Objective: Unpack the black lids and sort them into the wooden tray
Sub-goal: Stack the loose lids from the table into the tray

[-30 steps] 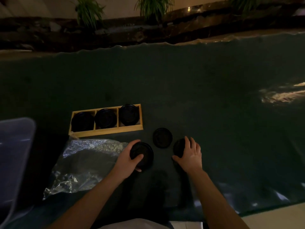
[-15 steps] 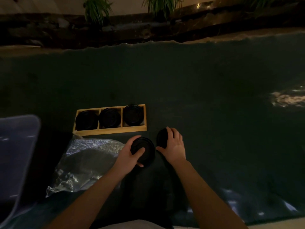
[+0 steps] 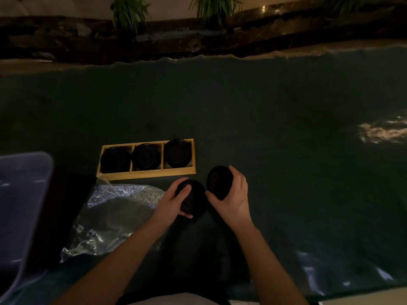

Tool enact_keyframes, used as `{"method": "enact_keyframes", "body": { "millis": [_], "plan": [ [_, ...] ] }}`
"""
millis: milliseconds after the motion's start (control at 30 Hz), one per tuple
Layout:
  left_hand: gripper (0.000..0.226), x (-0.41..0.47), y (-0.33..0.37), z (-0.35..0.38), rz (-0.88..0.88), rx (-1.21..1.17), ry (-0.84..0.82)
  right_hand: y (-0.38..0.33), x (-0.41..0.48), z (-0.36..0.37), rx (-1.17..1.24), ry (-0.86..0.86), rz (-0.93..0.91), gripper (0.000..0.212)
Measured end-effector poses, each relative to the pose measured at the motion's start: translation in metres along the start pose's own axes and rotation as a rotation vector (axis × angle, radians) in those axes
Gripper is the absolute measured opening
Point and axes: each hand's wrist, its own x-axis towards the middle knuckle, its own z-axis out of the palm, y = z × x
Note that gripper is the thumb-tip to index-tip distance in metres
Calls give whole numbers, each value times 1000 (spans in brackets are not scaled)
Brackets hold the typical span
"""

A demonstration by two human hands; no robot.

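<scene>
Two hands work over a dark green counter [image 3: 264, 111] in dim light. The left hand [image 3: 170, 203] curls around a round black lid [image 3: 193, 200], thumb across its top and fingers under its near edge. The right hand [image 3: 233, 199] grips a second lid [image 3: 219, 180], tilted on edge with its ridged face toward the camera, thumb at its near rim and fingers wrapped over its far side. The two lids sit just beside each other, almost touching. At 11 o'clock from the hands lies a wooden tray [image 3: 152, 173] with three compartments, each holding a matte black lid or stack; how many in each cannot be told. A crumpled clear plastic bag [image 3: 105, 216] lies at 9 o'clock of the left hand, touching the tray's near left corner. A translucent bin [image 3: 19, 205] fills the far left edge.
</scene>
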Motion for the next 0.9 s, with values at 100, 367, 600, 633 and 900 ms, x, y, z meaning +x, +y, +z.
{"method": "enact_keyframes", "body": {
  "millis": [100,367,600,633,900],
  "plan": [
    [24,-4,4,5,8,-4,-19,-12,-22,-8,23,-44,-146,98],
    [36,-19,9,12,165,174,-134,-21,-42,-9,-207,-71,-357,93],
    [40,-27,10,3,300,288,-94,-24,-50,-18,370,-208,108,62],
    [42,-29,11,1,312,303,-94,-23,-49,-18,398,-191,143,37],
    [59,-58,18,-32,565,721,84,-31,-31,3,481,-79,303,3]
  ]
}}
